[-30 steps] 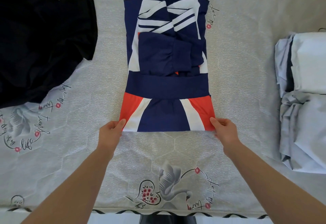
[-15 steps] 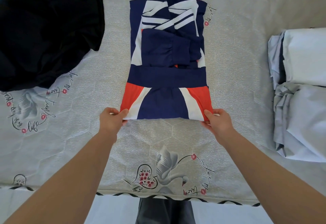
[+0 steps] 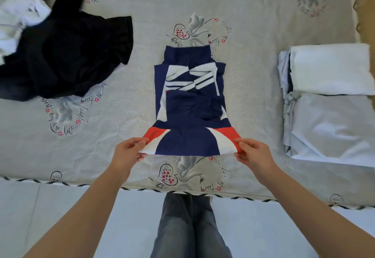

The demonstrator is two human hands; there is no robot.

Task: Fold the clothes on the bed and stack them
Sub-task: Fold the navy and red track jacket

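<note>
The bed (image 3: 253,34) filled the frame, its cover printed with swans, hearts and script reading "life". A black garment (image 3: 67,54) lay upper left, white folded clothes (image 3: 332,103) at right. The jacket (image 3: 190,103) lay at centre; its near hem, flat a second earlier, was now lifted off the cover. The left hand (image 3: 126,154) and right hand (image 3: 254,155), arms outstretched, each pinched a hem corner, thumb on top.
</note>
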